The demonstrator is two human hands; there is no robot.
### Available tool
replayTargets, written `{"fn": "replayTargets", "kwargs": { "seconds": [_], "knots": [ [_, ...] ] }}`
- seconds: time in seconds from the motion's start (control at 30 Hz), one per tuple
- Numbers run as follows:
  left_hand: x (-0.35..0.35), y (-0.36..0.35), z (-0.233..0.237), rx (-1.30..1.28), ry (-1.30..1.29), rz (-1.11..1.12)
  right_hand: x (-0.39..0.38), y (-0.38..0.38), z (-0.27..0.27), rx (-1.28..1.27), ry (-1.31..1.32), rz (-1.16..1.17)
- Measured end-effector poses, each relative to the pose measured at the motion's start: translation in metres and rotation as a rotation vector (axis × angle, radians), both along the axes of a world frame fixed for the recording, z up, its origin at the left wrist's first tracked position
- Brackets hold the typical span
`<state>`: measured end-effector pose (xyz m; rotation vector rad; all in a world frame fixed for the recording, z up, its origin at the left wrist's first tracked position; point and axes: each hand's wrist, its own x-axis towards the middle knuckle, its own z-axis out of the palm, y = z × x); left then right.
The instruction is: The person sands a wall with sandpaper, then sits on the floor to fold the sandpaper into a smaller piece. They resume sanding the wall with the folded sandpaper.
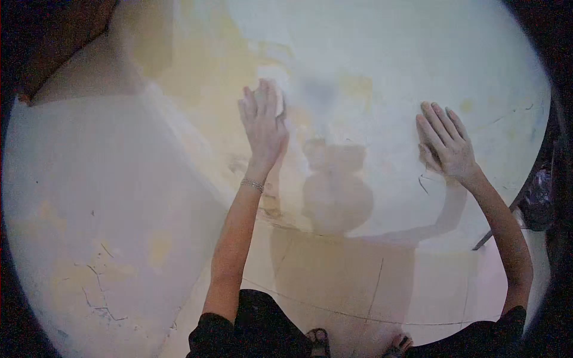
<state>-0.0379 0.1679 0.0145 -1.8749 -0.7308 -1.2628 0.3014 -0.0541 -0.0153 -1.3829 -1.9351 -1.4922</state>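
Observation:
My left hand is raised against the patchy yellow and white wall, wrist bracelet below it. Its fingers press a small white pad to the surface; one edge of the pad shows beside the fingers, while the rest is hidden under them. Farther right, my right hand lies against the same wall with its fingers stretched upward and nothing visible in it. Smooth whitish areas and remaining yellow patches surround both hands. Shadows of my head and arms fall between them.
On the left, a second wall meets this one at a corner and has cracks low down. A brown wooden piece is at upper left. A dark plastic bag stands at the right edge. My feet are on the tiled floor.

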Motion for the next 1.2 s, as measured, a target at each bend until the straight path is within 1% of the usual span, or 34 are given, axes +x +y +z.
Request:
{"fn": "replayTargets", "kwargs": {
  "seconds": [0.03, 0.1, 0.17, 0.2, 0.3, 0.37, 0.43, 0.47, 0.5, 0.57, 0.63, 0.7, 0.77, 0.8, 0.9, 1.0, 1.03, 1.1, 1.17, 1.2],
  "knots": [
    [0.003, -0.001, -0.009, -0.051, 0.044, -0.064, 0.0, 0.0, 0.0, 0.011, -0.006, 0.012],
    [0.009, 0.003, -0.041, -0.154, 0.126, -0.195, 0.0, 0.002, 0.0, 0.022, -0.018, 0.023],
    [0.001, 0.008, -0.083, -0.156, 0.264, -0.173, 0.0, 0.001, 0.001, 0.029, -0.03, 0.016],
    [0.001, 0.01, -0.094, -0.155, 0.337, -0.164, 0.001, 0.0, 0.0, 0.022, -0.028, 0.017],
    [-0.02, 0.019, -0.068, -0.109, 0.558, 0.065, 0.0, 0.0, 0.001, 0.012, -0.014, 0.026],
    [-0.011, 0.005, -0.031, -0.007, 0.091, -0.009, 0.001, 0.0, 0.0, 0.012, -0.004, 0.034],
    [-0.016, 0.002, 0.004, 0.03, 0.046, 0.0, 0.0, 0.001, -0.001, 0.028, -0.009, 0.031],
    [-0.02, 0.003, 0.013, 0.045, 0.018, 0.007, -0.001, 0.0, 0.001, 0.033, -0.017, 0.031],
    [-0.018, 0.006, 0.01, 0.023, 0.001, -0.041, 0.0, 0.0, 0.001, 0.035, -0.013, 0.036],
    [-0.008, 0.013, -0.011, -0.027, -0.042, -0.131, -0.001, 0.0, 0.002, 0.034, -0.013, 0.052],
    [0.001, 0.012, -0.052, -0.131, 0.038, -0.179, -0.002, 0.0, 0.001, 0.032, -0.02, 0.032],
    [-0.006, 0.02, -0.101, -0.149, 0.22, -0.208, -0.002, -0.001, -0.002, 0.022, -0.039, 0.017],
    [-0.015, 0.015, -0.129, -0.183, 0.393, -0.17, 0.0, -0.002, -0.008, 0.011, -0.067, 0.005],
    [-0.02, 0.012, -0.137, -0.198, 0.48, -0.154, -0.001, -0.004, -0.01, -0.027, -0.057, 0.018],
    [-0.026, -0.002, -0.153, -0.068, 0.821, -0.016, -0.006, -0.009, -0.018, -0.126, -0.05, 0.056],
    [-0.016, 0.006, -0.222, -0.49, 0.847, -0.618, -0.012, -0.015, -0.028, -0.226, -0.079, 0.096],
    [-0.021, -0.013, -0.229, -0.287, 0.948, -0.602, -0.015, -0.016, -0.031, -0.26, -0.088, 0.113],
    [-0.011, -0.044, -0.254, -0.43, 1.186, -0.491, -0.015, -0.018, -0.037, -0.336, -0.112, 0.175],
    [0.02, -0.058, -0.269, -0.733, 1.219, -0.56, -0.012, -0.02, -0.044, -0.42, -0.116, 0.264],
    [0.035, -0.065, -0.268, -0.675, 1.125, -0.716, -0.022, -0.023, -0.04, -0.492, -0.096, 0.32]
  ]
}}
